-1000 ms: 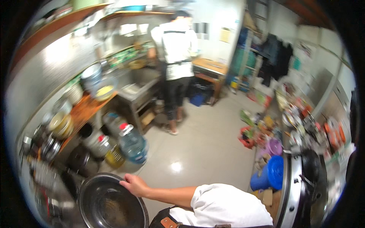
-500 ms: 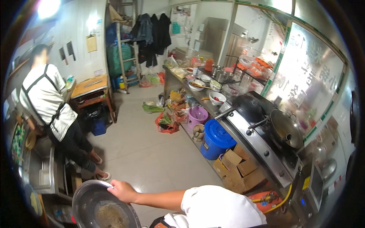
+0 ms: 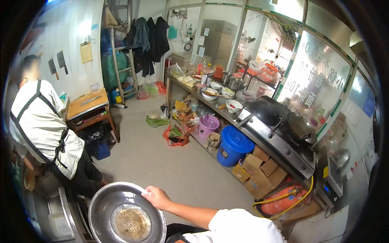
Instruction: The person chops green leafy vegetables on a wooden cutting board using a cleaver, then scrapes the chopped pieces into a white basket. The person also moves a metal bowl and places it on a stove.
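My right hand (image 3: pixel 159 197) grips the right rim of a wide metal basin (image 3: pixel 99 214), thumb over the edge and fingers partly hidden behind it. My arm, in a white sleeve, reaches in from the lower right. A little cloudy brownish liquid (image 3: pixel 131 222) with small pale bits lies in the bottom of the basin, which is tilted. My left hand is out of sight.
A person (image 3: pixel 44 129) in a white top and dark apron stands close on the left, by a steel sink (image 3: pixel 60 218). Along the right runs a counter with a gas stove (image 3: pixel 279 141) and woks. Below are a blue lidded bucket (image 3: pixel 235 146), cardboard boxes and an orange gas cylinder (image 3: pixel 283 198).
The basin in my right hand has shifted right and slightly up in view, showing more of its inside. The view has turned, and the person on the left appears nearer the edge.
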Demonstrator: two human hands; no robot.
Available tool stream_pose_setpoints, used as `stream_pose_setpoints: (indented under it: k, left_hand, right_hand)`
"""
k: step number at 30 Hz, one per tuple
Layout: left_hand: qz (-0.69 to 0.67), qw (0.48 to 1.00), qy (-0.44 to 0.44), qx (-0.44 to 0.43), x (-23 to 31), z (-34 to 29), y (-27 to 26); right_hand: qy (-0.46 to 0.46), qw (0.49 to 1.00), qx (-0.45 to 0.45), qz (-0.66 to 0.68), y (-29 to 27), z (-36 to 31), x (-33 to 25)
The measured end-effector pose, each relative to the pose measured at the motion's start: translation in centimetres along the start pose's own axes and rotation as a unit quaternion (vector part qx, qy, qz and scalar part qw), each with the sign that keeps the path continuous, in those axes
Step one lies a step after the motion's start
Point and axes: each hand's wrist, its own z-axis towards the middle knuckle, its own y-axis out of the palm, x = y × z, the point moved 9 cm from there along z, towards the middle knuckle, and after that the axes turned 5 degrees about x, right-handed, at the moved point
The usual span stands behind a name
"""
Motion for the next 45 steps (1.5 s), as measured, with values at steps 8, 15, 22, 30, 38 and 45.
stream_pose_setpoints:
  k: [8,15,22,30,38,45]
  left_hand:
    - [0.158,0.967,0.192,0.052,-4.7,11.9,-7.8]
    - [0.078,0.98,0.109,0.146,3.0,19.5,-3.1]
    - [0.065,0.984,0.082,0.146,6.3,26.1,-1.5]
    - [0.047,0.986,0.065,0.146,6.3,30.4,-2.0]
    - [0.034,0.987,0.056,0.145,6.5,32.9,-3.4]
    - [0.017,0.987,0.045,0.155,6.0,33.1,-5.1]
  right_hand:
    - [-0.043,0.998,-0.049,0.023,12.7,7.1,-2.6]
    - [-0.064,0.99,-0.121,0.028,22.9,11.5,-4.9]
    - [-0.068,0.974,-0.193,0.097,31.6,13.7,-8.2]
    - [-0.096,0.974,-0.191,0.071,38.0,14.9,-6.9]
    - [-0.083,0.969,-0.22,0.079,41.0,13.5,-7.6]
    - [-0.072,0.965,-0.237,0.081,41.9,12.5,-8.6]
